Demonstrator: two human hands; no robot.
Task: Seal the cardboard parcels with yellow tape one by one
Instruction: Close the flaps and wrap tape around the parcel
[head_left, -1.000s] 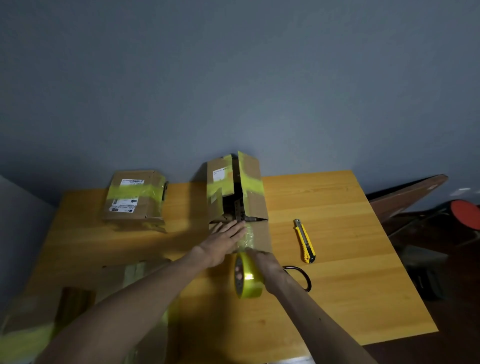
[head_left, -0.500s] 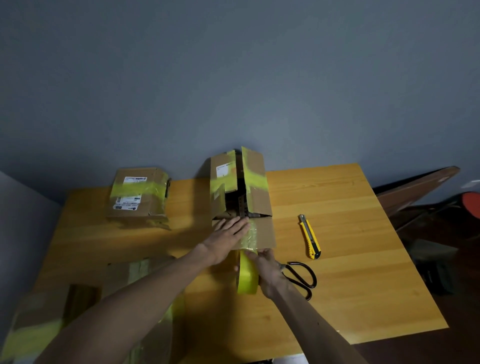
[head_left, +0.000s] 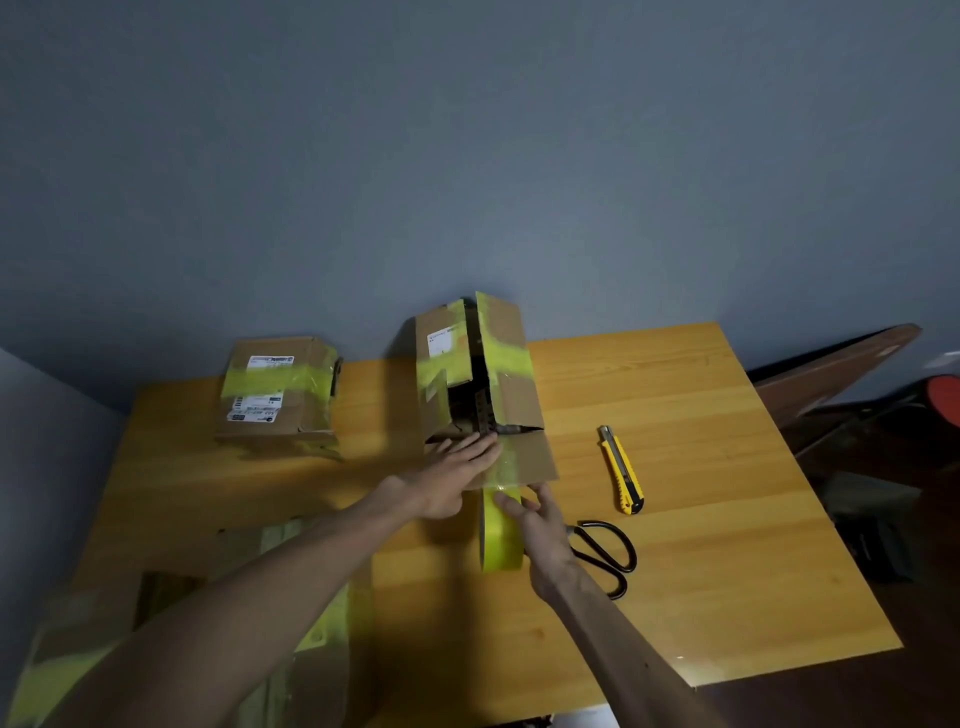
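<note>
An open cardboard parcel (head_left: 511, 395) with old yellow tape stands at the middle back of the table. Its near flap lies folded down toward me. My left hand (head_left: 452, 475) lies flat on that flap, fingers straight, pressing down a fresh strip of yellow tape (head_left: 506, 462). The strip runs from the flap to the yellow tape roll (head_left: 493, 540), which stands on edge on the table just in front of the parcel. My right hand (head_left: 543, 530) is against the roll's right side with fingers extended, one fingertip lying over the roll's top.
A taped parcel (head_left: 280, 395) sits at the back left. A yellow utility knife (head_left: 621, 470) and black scissors (head_left: 605, 556) lie right of my right hand. More taped cardboard (head_left: 78, 649) fills the near left corner. The wooden table (head_left: 727, 545) ends near right.
My right hand brought the roll lower, onto the table, and its fingers went from curled round the roll to stretched out. The left hand stayed on the flap.
</note>
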